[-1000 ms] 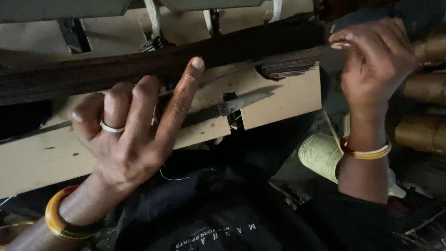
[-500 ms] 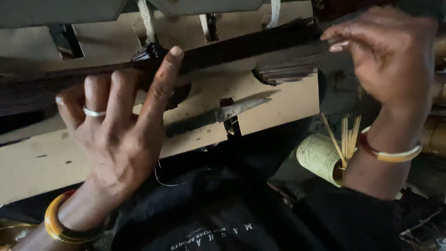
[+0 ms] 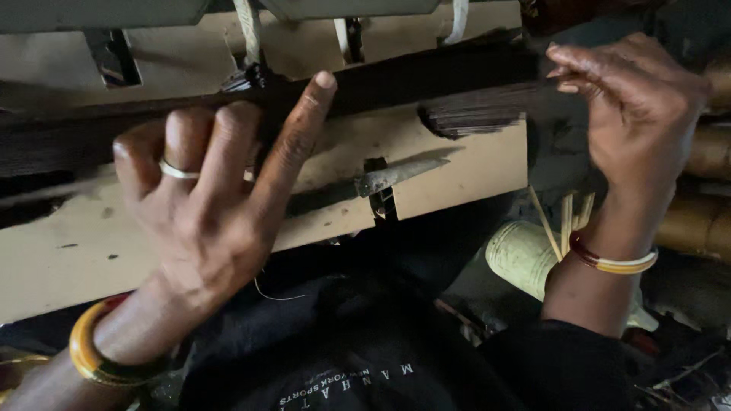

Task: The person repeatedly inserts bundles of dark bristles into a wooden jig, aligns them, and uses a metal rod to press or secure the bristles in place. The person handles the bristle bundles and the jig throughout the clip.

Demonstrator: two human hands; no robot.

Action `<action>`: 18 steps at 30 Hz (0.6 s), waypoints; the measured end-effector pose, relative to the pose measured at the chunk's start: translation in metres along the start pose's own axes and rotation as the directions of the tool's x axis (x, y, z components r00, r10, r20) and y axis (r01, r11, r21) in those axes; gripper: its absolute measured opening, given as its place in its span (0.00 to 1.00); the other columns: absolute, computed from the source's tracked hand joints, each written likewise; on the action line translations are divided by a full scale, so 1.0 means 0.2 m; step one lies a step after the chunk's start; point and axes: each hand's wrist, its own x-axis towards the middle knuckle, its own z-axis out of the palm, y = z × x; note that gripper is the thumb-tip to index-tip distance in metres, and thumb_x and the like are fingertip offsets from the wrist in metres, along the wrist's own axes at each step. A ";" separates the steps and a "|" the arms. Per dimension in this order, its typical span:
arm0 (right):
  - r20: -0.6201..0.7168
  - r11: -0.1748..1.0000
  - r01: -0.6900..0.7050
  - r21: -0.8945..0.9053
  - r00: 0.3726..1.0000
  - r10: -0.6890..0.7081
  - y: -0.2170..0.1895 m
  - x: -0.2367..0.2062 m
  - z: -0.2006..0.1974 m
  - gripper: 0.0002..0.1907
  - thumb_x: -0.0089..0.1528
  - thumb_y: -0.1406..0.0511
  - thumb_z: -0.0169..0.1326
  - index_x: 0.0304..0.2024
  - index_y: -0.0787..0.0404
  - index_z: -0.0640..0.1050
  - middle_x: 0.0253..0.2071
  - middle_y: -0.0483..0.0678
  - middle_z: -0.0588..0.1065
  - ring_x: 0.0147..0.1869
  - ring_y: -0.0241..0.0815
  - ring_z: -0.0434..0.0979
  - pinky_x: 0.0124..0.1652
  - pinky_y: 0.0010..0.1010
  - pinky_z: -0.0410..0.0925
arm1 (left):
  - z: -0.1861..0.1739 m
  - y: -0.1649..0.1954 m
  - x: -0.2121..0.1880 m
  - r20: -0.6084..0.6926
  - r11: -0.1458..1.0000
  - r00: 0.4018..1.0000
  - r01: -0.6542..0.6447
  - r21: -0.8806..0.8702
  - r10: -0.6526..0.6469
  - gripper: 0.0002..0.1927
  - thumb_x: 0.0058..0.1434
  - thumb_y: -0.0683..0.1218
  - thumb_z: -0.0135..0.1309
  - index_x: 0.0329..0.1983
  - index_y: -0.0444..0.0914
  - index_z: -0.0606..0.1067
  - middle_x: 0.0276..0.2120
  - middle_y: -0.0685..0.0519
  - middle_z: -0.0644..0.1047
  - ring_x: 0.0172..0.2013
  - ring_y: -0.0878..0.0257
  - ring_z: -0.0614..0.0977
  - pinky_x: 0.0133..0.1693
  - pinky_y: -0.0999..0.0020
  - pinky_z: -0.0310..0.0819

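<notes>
Black cloth, soft and creased, lies nearest across the lap. Above it the left hand is spread wide and holds nothing, its forefinger tip resting on a long dark bundle of thin sticks. A pale, scuffed wooden board slopes behind, with a dull metal blade lying on it. Further right, the right hand pinches the frayed end of another dark stick bundle. A pale cylindrical holder with bamboo splints stands below that wrist.
</notes>
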 end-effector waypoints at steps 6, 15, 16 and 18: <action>-0.125 0.993 -0.114 0.017 0.985 0.116 -0.03 -0.06 0.10 0.13 0.77 0.81 0.49 0.56 0.67 0.81 0.55 0.57 0.77 0.56 0.45 0.82 0.49 0.30 0.78 | -0.08 -0.07 0.04 -0.025 0.989 0.997 -0.078 -0.126 0.075 0.25 0.68 0.44 0.61 0.69 0.44 0.75 0.38 0.56 0.71 0.38 0.62 0.70 0.41 0.62 0.61; -0.121 0.992 -0.091 -0.085 0.989 0.080 -0.05 -0.05 0.26 0.12 0.76 0.83 0.46 0.56 0.73 0.80 0.68 0.61 0.72 0.70 0.55 0.76 0.56 0.38 0.77 | -0.06 -0.15 0.02 -0.062 0.969 0.998 -0.015 -0.247 0.000 0.08 0.65 0.40 0.57 0.46 0.38 0.73 0.42 0.52 0.71 0.43 0.60 0.71 0.44 0.64 0.66; -0.125 0.995 -0.082 -0.060 0.989 0.074 -0.06 -0.03 0.26 0.11 0.76 0.83 0.48 0.56 0.74 0.78 0.67 0.62 0.72 0.69 0.56 0.76 0.56 0.39 0.76 | -0.05 -0.15 0.01 -0.066 0.967 0.998 -0.016 -0.255 -0.001 0.08 0.64 0.39 0.56 0.45 0.37 0.72 0.42 0.52 0.71 0.43 0.60 0.72 0.45 0.65 0.66; -0.128 0.996 -0.071 -0.055 0.990 0.064 -0.09 0.00 0.26 0.09 0.76 0.82 0.49 0.55 0.75 0.78 0.66 0.63 0.72 0.69 0.56 0.76 0.56 0.40 0.76 | -0.06 -0.16 -0.01 -0.079 0.964 0.997 -0.011 -0.265 -0.011 0.08 0.62 0.40 0.57 0.43 0.37 0.72 0.42 0.52 0.71 0.42 0.60 0.72 0.44 0.65 0.67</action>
